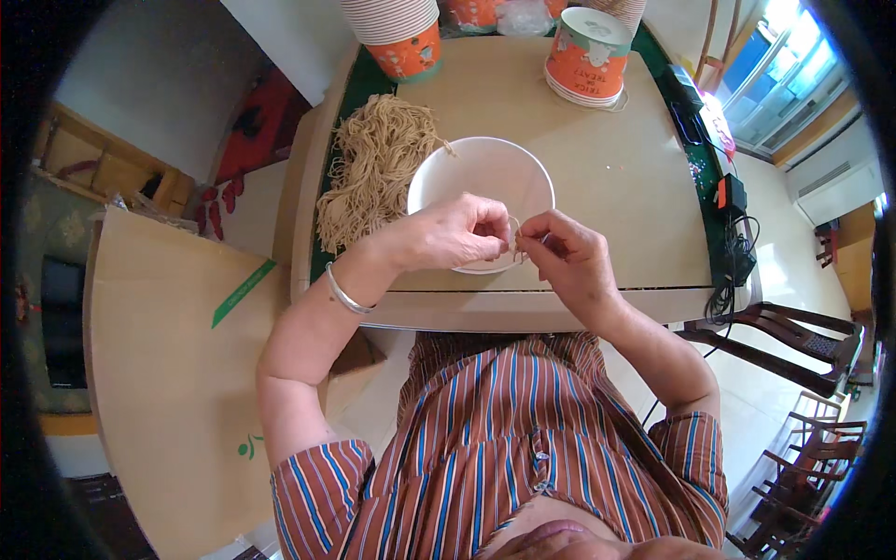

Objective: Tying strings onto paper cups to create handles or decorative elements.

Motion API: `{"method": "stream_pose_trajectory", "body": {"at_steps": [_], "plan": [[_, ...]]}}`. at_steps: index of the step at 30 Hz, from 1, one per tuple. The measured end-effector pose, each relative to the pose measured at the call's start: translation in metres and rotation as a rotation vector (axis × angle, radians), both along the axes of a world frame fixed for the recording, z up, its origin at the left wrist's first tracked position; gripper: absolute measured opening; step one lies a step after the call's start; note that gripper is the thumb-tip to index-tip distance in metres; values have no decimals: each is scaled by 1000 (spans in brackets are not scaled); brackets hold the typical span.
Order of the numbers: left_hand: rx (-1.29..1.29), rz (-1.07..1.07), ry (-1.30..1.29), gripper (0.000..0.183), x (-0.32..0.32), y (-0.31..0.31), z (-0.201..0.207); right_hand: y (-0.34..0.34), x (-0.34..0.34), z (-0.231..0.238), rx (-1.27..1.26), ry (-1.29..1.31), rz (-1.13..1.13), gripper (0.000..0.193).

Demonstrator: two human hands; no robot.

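A white paper bucket stands upright near the front edge of the table, its open mouth facing me. Over its near rim, my left hand and my right hand meet, both with fingers pinched. Between the fingertips runs a thin beige string, with a short end hanging down by the rim. Whether the string passes through the bucket wall is hidden by my fingers. Left of the bucket lies a loose heap of beige strings, close to my left forearm.
Stacked orange paper buckets stand at the far left, and upside-down ones at the far right. Black cables and a power adapter lie along the table's right edge. A large cardboard box is on my left, a dark wooden chair on the right.
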State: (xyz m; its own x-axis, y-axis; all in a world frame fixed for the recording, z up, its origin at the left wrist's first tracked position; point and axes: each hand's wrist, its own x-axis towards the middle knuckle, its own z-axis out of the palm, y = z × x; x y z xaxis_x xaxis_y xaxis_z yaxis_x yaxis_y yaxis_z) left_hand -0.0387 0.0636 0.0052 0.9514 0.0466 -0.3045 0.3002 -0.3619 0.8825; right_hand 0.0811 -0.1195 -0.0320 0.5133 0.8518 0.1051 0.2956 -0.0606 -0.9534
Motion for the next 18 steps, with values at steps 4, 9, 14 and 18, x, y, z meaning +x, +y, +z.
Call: {"method": "stream_pose_trajectory", "body": {"at_steps": [4,9,14,18], "plan": [[20,-29,-99,14,-1,-4,1,0,1,-4,42,-6,-12,9],[-64,-52,-23,17,1,-6,0,-1,-1,-3,40,-6,-15,9],[-177,-36,9,9,3,-4,-3,-1,-2,-8,94,-44,-28,9],[-86,-22,-4,5,3,-2,-7,-2,-3,-6,88,-15,-24,8]]}}
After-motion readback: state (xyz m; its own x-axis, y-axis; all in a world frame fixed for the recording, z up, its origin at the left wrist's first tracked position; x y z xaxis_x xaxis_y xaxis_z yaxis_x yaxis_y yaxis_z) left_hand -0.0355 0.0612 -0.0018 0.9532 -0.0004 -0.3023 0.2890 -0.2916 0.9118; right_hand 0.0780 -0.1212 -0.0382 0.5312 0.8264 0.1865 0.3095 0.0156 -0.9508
